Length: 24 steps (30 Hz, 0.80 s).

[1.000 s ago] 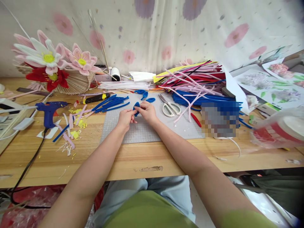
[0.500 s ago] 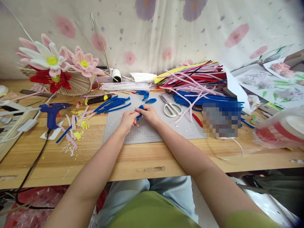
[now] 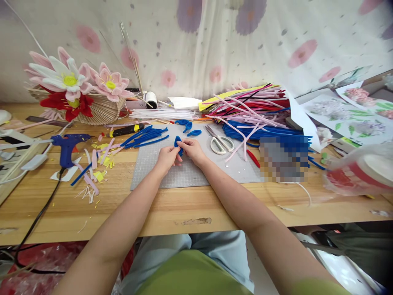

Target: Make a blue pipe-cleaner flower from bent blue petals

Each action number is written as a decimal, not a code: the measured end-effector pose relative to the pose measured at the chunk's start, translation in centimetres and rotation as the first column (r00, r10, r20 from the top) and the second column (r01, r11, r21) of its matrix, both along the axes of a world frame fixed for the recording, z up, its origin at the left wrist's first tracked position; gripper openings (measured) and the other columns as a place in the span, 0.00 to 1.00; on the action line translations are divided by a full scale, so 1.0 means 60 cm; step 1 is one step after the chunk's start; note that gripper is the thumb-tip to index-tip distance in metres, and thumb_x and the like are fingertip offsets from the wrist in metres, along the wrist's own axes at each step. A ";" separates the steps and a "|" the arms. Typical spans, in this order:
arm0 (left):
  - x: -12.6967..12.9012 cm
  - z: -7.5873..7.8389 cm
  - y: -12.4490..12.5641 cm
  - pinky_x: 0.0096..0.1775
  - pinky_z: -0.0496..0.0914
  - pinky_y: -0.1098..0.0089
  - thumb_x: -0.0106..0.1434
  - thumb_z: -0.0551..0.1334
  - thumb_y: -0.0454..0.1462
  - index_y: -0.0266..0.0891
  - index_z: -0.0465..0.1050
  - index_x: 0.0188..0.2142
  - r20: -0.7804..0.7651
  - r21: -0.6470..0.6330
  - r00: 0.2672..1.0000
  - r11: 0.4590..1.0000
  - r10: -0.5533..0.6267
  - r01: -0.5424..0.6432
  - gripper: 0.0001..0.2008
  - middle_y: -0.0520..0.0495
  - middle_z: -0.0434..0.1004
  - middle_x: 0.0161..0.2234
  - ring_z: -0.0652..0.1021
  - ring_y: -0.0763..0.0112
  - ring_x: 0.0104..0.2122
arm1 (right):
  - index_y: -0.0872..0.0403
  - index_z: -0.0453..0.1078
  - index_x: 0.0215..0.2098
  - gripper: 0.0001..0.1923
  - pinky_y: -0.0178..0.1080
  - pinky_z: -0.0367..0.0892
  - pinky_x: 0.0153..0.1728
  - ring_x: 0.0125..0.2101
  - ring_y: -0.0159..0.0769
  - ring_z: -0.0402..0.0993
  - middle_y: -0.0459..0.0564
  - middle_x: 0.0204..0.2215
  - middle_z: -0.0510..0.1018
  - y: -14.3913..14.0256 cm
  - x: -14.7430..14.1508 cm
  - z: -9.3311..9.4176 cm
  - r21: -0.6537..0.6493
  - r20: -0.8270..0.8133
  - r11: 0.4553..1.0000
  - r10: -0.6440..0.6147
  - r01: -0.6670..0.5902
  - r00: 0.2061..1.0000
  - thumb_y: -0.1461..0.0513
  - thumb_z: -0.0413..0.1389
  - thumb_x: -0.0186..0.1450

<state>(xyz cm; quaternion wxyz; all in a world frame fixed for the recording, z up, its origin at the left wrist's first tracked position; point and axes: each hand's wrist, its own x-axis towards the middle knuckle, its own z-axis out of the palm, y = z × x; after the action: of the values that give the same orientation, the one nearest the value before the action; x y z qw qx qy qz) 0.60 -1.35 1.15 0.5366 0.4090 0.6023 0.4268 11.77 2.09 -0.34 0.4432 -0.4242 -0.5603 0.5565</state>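
Observation:
Over the grey cutting mat (image 3: 147,172), my left hand (image 3: 167,159) and my right hand (image 3: 193,151) meet around a blue pipe cleaner petal (image 3: 177,141). Fingers of both hands pinch it, and its upper tip sticks up between them; its lower part is partly covered. Just beyond the hands lie several finished-looking blue petals (image 3: 194,133) of bent pipe cleaner. A bundle of straight blue pipe cleaners (image 3: 145,136) rests left of them. Scissors with white handles (image 3: 218,144) lie right of my right hand, blades pointing away.
A blue glue gun (image 3: 66,149) stands at left near yellow and pink scraps (image 3: 100,175). Behind it are fuzzy flowers (image 3: 70,80). Piles of pink and red pipe cleaners (image 3: 258,100) fill the back right. A plastic tub (image 3: 362,172) sits at far right.
The blue petal now stands more upright between my fingers, with more of its tip showing. Both hands stay pinched on it, and the camera view has shifted slightly.

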 end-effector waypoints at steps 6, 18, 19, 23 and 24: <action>-0.031 -0.005 0.012 0.17 0.64 0.77 0.51 0.63 0.43 0.37 0.70 0.26 -0.230 0.238 0.973 0.971 0.033 0.024 0.11 0.52 0.72 0.21 0.69 0.79 0.15 | 0.56 0.63 0.21 0.18 0.29 0.49 0.16 0.16 0.22 0.52 0.39 0.14 0.59 0.006 0.020 0.002 0.009 0.050 0.984 0.180 -0.180 0.982 0.49 0.57 0.53; -0.019 -0.013 0.011 0.15 0.57 0.82 0.53 0.59 0.38 0.39 0.64 0.28 -0.127 0.209 0.981 0.971 0.146 -0.117 0.06 0.53 0.68 0.27 0.70 0.79 0.21 | 0.56 0.68 0.31 0.11 0.29 0.56 0.18 0.17 0.23 0.61 0.43 0.23 0.75 -0.003 0.007 -0.001 -0.039 0.041 0.983 0.183 -0.181 0.982 0.59 0.59 0.52; -0.022 -0.011 0.011 0.15 0.57 0.82 0.51 0.60 0.38 0.39 0.64 0.28 -0.127 0.190 0.983 0.976 0.134 -0.108 0.06 0.53 0.68 0.26 0.70 0.79 0.21 | 0.57 0.68 0.30 0.09 0.30 0.58 0.20 0.19 0.23 0.64 0.44 0.23 0.75 -0.001 0.008 -0.003 -0.035 0.042 0.983 0.180 -0.179 0.983 0.60 0.59 0.53; -0.036 -0.010 0.014 0.15 0.59 0.81 0.47 0.64 0.39 0.38 0.65 0.30 -0.146 0.241 0.985 0.969 0.090 -0.053 0.12 0.52 0.69 0.27 0.72 0.77 0.23 | 0.58 0.69 0.26 0.06 0.32 0.62 0.30 0.25 0.27 0.69 0.44 0.22 0.76 0.006 0.016 -0.010 -0.019 0.071 0.966 0.258 -0.258 0.963 0.62 0.58 0.52; -0.038 -0.012 0.015 0.15 0.59 0.81 0.47 0.64 0.39 0.38 0.65 0.30 -0.162 0.263 0.983 0.964 0.081 -0.036 0.11 0.52 0.70 0.26 0.72 0.77 0.22 | 0.58 0.69 0.26 0.06 0.32 0.62 0.31 0.25 0.27 0.69 0.44 0.22 0.76 0.007 0.017 -0.011 -0.020 0.083 0.965 0.264 -0.263 0.961 0.62 0.58 0.52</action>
<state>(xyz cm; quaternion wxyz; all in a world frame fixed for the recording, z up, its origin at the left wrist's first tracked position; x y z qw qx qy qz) -1.66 -0.46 0.43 0.4118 0.4929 0.5971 0.4806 12.79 2.51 -0.99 0.3392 -0.3711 -0.6276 0.5944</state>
